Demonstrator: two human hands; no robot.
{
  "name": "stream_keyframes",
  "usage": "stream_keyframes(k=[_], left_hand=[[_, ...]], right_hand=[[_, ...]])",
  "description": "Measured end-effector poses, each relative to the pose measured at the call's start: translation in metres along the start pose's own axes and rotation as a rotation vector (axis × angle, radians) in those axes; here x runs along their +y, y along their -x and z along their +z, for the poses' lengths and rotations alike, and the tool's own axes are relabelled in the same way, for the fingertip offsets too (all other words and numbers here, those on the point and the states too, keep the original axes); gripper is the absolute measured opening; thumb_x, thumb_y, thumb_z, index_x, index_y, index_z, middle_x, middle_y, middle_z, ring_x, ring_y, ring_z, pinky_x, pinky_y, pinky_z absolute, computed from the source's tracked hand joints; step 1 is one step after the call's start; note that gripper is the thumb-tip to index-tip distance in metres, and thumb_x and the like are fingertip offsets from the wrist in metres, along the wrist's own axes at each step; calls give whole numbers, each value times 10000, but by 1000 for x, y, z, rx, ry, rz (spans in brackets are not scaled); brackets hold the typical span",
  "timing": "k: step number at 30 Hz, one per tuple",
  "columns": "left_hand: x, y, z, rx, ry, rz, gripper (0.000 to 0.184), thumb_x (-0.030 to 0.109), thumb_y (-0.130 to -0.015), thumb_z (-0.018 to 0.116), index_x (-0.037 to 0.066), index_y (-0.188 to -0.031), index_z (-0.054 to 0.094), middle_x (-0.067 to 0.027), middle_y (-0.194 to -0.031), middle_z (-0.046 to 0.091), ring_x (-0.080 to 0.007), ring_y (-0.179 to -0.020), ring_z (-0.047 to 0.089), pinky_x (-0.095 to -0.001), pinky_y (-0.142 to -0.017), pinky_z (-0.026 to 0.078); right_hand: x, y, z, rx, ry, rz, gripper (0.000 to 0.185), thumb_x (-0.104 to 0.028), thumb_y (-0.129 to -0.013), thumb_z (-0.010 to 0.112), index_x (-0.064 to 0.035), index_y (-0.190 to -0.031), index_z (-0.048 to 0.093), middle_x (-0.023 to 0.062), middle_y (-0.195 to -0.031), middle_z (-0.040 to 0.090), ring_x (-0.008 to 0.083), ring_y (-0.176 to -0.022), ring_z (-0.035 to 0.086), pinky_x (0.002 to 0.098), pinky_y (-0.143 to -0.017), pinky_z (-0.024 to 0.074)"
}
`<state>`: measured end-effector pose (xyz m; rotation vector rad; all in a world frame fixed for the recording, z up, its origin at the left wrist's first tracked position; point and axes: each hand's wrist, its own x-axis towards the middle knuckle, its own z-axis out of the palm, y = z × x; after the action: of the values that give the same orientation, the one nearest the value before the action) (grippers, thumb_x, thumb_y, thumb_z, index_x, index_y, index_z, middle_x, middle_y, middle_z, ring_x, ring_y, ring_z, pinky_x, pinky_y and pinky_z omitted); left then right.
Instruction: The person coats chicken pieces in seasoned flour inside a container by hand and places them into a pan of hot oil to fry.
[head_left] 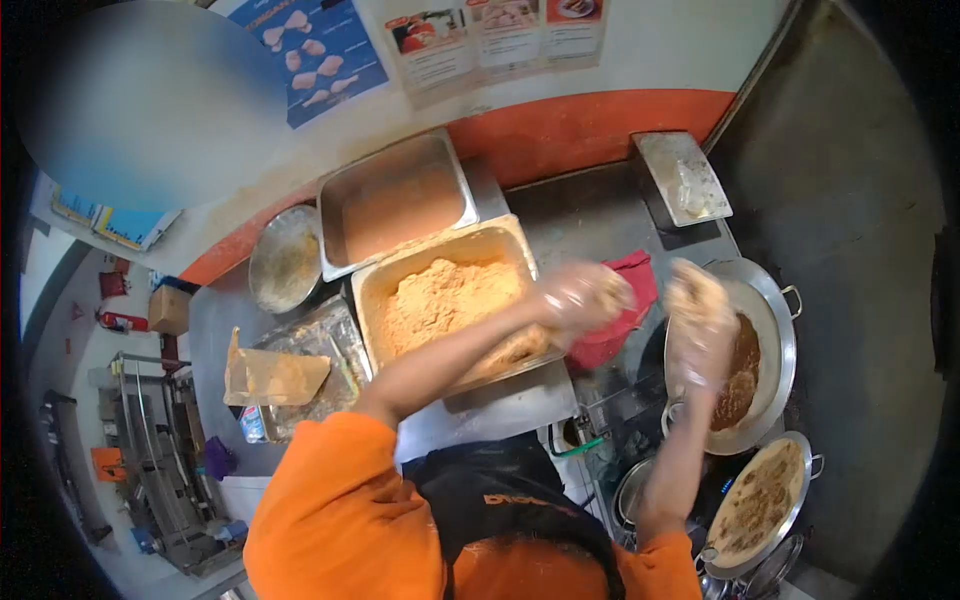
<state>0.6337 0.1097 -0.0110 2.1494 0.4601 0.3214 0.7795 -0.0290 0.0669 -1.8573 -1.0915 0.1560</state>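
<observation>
My left hand (580,300), in a clear plastic glove, reaches across the right edge of the steel pan of orange flour (445,300). Its fingers are closed around a flour-coated chicken piece (612,292), smeared by motion. Farther right, my gloved right hand (702,345) is raised over the near side of a wide frying pan (772,400) with dark bubbling oil (742,375). Another flour-coated chicken piece (694,288) is gripped in its fingers. One more coated piece (522,345) lies at the flour pan's right end.
Behind the flour is a steel pan of reddish-orange liquid (400,205), with a metal bowl (284,260) beside it. A red cloth (625,320) lies between flour and frying pan. A second pan of frying food (755,500) stands nearer me. A plastic scoop (280,380) rests at left.
</observation>
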Motion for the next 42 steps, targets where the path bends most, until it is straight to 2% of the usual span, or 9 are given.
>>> stream_keyframes(k=[1, 4, 6, 8, 12, 18, 30, 35, 42], left_hand=[[-6, 25, -39, -114, -92, -167, 322, 213, -848, 587, 172, -1132, 731, -118, -1054, 736, -271, -910, 707, -381, -833, 567], [-65, 111, -91, -1, -573, -420, 366, 180, -851, 587, 128, -1205, 662, -129, -1122, 709, -294, -1040, 675, -405, -881, 553], [-128, 145, -76, 152, -762, -432, 362, 164, -863, 560, 59, -1198, 644, -176, -1112, 701, -328, -1032, 675, -428, -882, 549], [-161, 168, -59, 255, -857, -468, 322, 153, -883, 513, -12, -1109, 669, -229, -1075, 698, -359, -992, 685, -459, -871, 545], [-148, 158, -63, 204, -600, -801, 447, 155, -841, 600, -13, -1255, 583, -228, -1092, 697, -359, -1076, 662, -450, -928, 522], [-179, 166, -68, 179, -647, -547, 263, 172, -889, 534, 35, -981, 739, -225, -998, 720, -369, -955, 702, -462, -829, 559], [-120, 181, -93, 555, -10, -459, 238, 144, -851, 609, 90, -1033, 752, -206, -1005, 721, -327, -866, 699, -421, -802, 552], [-91, 188, -120, 602, -41, -269, 263, 119, -863, 691, 66, -1116, 740, -54, -1070, 746, -139, -894, 669, -278, -813, 528], [-93, 184, -132, 465, -61, -287, 334, 24, -760, 661, 87, -1074, 759, -114, -1013, 761, -210, -866, 716, -338, -786, 549]], right_hand=[[-9, -4, 25, -154, 57, -304, 208, -115, -897, 627, -63, -1080, 712, 142, -1060, 712, 291, -977, 681, 392, -899, 530], [-10, 16, 133, -758, -285, -131, 219, -143, -867, 641, -30, -1038, 718, 170, -991, 717, 273, -906, 698, 370, -820, 543], [-3, 26, 217, -1140, 457, -510, 327, -268, -842, 654, -11, -1034, 718, 200, -1030, 711, 300, -933, 695, 386, -832, 538], [-18, 30, 251, -1477, 651, -317, 419, -368, -798, 677, -4, -999, 726, 220, -1084, 700, 331, -979, 688, 428, -845, 527], [61, 68, 329, -1138, 593, -412, 439, -404, -778, 690, -24, -992, 742, 223, -1047, 706, 352, -943, 695, 470, -821, 521], [3, 20, 277, -1245, 627, -454, 467, -423, -771, 706, -25, -1015, 735, 235, -988, 708, 376, -913, 692, 472, -852, 517], [-39, 38, 214, -804, 175, -144, 321, -236, -824, 691, -3, -1043, 707, 229, -1049, 698, 353, -972, 676, 435, -854, 537], [-32, 32, 201, -697, 175, -299, 269, -185, -820, 698, -54, -1054, 713, 217, -1016, 704, 353, -947, 681, 421, -842, 543], [-33, 15, 164, -773, -159, -171, 294, -133, -826, 702, 30, -1070, 681, 169, -993, 726, 306, -890, 720, 374, -815, 575]])
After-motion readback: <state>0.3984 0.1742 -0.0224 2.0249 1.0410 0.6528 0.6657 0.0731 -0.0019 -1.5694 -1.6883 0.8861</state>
